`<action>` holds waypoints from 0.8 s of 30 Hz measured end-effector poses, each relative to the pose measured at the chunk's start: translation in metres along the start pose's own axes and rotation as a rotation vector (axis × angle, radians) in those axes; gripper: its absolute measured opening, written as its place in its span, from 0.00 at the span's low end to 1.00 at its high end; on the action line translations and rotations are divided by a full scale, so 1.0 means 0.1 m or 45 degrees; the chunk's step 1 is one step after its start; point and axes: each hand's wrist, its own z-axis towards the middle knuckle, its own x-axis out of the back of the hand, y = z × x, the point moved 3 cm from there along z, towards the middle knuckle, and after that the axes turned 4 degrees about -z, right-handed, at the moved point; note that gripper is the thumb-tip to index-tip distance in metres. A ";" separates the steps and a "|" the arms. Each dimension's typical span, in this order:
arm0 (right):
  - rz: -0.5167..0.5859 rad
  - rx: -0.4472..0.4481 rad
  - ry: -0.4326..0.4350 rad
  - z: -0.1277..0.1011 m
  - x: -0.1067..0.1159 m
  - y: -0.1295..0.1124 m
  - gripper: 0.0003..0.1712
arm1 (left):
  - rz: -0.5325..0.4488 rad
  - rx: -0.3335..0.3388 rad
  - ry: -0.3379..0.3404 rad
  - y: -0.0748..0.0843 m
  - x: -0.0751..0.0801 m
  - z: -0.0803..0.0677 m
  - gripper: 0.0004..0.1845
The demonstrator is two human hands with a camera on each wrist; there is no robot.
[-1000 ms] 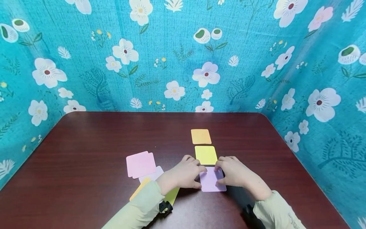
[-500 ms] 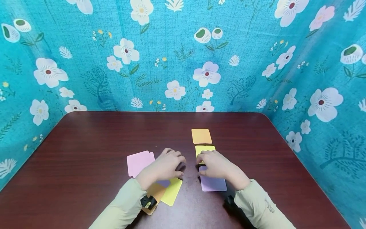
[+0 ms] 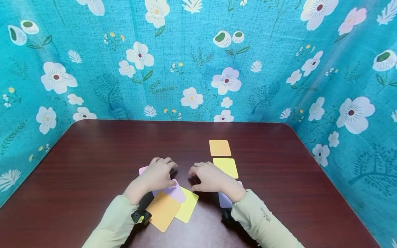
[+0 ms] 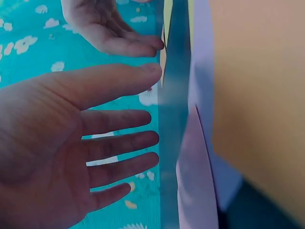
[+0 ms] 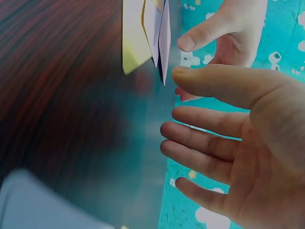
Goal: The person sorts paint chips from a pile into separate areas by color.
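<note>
My left hand [image 3: 155, 177] hovers over the loose pile at centre left, fingers spread and holding nothing. Beneath it the pink cards [image 3: 142, 169] are mostly hidden. A purple card [image 3: 176, 193], an orange card [image 3: 163, 210] and a yellow card [image 3: 188, 204] overlap in the same pile. To the right, my right hand [image 3: 212, 177] hangs above the table with relaxed, empty fingers. Its wrist partly covers a second purple card [image 3: 224, 200], the nearest in a column. Both wrist views show bare palms: the left hand [image 4: 62, 143] and the right hand [image 5: 252, 143] face each other.
Farther up that column lie a yellow card [image 3: 225, 167] and an orange card [image 3: 220, 148], with narrow gaps between cards. The dark red-brown table [image 3: 124, 144] ends at a blue floral cloth [image 3: 173, 69] behind and at the sides.
Both hands have left the column's purple card and moved left. The left hand now is above the pile; the right is in the gap between pile and column. The column's cards stay in place.
</note>
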 end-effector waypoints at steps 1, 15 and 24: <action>0.001 0.000 -0.003 0.03 -0.01 -0.02 0.20 | 0.002 0.020 -0.003 -0.03 0.01 -0.02 0.27; 0.022 0.067 -0.047 0.52 -0.10 -0.26 0.37 | 0.005 0.250 -0.053 -0.39 0.06 -0.31 0.41; -0.046 0.095 -0.064 0.72 -0.19 -0.38 0.41 | 0.018 0.255 -0.082 -0.45 0.06 -0.36 0.41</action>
